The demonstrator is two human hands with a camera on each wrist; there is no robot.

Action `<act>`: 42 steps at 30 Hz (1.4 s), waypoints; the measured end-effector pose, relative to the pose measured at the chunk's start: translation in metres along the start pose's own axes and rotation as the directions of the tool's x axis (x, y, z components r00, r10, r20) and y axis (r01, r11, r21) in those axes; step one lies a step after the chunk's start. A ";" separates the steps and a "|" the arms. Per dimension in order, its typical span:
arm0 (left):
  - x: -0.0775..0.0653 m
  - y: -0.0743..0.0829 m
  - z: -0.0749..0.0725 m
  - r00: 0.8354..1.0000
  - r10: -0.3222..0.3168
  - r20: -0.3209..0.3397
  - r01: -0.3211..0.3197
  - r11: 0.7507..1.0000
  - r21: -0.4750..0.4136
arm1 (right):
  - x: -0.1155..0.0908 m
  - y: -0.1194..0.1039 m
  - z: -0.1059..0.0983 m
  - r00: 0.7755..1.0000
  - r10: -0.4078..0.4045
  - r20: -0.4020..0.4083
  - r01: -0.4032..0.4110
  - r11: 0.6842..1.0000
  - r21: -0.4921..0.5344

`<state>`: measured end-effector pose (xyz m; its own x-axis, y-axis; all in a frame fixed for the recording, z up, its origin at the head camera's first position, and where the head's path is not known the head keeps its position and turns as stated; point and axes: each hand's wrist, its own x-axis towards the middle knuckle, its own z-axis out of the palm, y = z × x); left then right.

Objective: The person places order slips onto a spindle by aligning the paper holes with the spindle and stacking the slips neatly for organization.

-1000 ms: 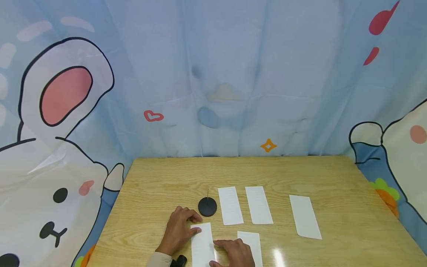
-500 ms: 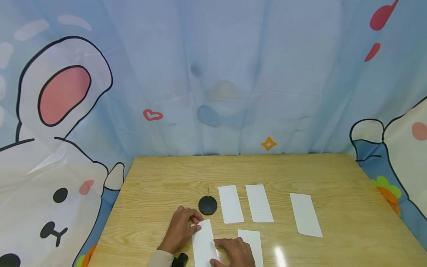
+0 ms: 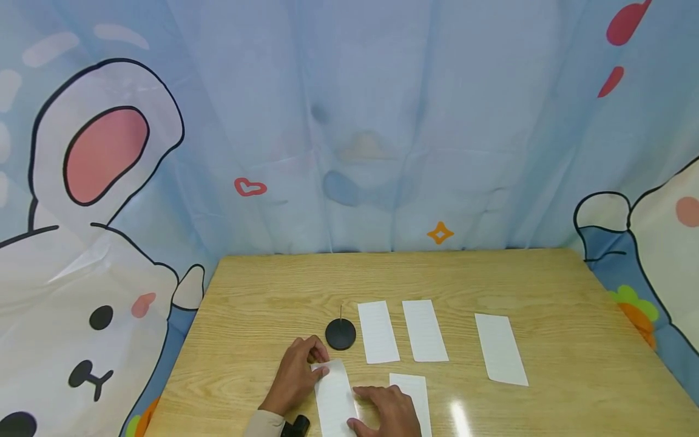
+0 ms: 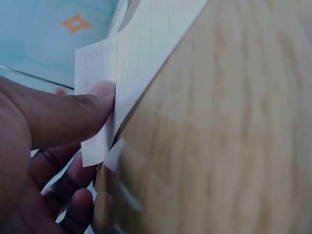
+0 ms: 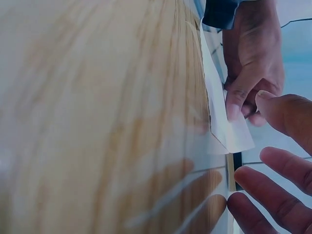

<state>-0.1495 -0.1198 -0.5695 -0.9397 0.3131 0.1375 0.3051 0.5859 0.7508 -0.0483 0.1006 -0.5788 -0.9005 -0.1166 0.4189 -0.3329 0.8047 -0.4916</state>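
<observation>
A white lined paper slip (image 3: 334, 397) lies near the front of the table. My left hand (image 3: 297, 375) pinches its far end; in the left wrist view the thumb (image 4: 97, 105) presses on the slip and the other fingers are behind it. The end of the slip (image 4: 90, 68) is bent up from the wood there, showing printed lines and small boxes. At the slip's right side is my right hand (image 3: 389, 411), its fingers spread and holding nothing. In the right wrist view those fingers (image 5: 273, 195) are apart from the paper. Just beyond the left hand stands a black round-based spike (image 3: 340, 334).
More slips lie flat on the wooden table (image 3: 262, 291): two beside the spike, a left one (image 3: 378, 332) and a right one (image 3: 425, 331), and another farther right (image 3: 501, 349). One slip (image 3: 414, 397) is partly under the right hand. A patterned curtain (image 3: 360, 121) hangs behind.
The held slip has shifted slightly and turned a little, its far end now bent up. My right hand has moved slightly to the right. The left hand keeps its pinch.
</observation>
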 end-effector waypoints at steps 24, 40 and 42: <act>-0.004 0.003 -0.014 0.994 -0.111 0.009 0.107 0.931 -0.349 | 0.005 -0.005 -0.009 0.994 0.101 0.051 -0.106 0.989 0.102; -0.004 0.012 -0.013 0.958 -0.260 -0.116 0.160 0.829 -0.537 | 0.008 -0.009 -0.010 0.986 0.139 -0.096 -0.096 0.930 0.354; -0.004 0.013 -0.013 0.955 -0.271 -0.123 0.163 0.822 -0.546 | 0.008 -0.010 -0.011 0.980 0.160 -0.122 -0.110 0.934 0.341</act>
<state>-0.1439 -0.1233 -0.5518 -0.9988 0.0482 0.0069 0.0129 0.1250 0.9921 -0.0493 0.0981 -0.5616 -0.9013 0.0854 0.4247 -0.3069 0.5660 -0.7651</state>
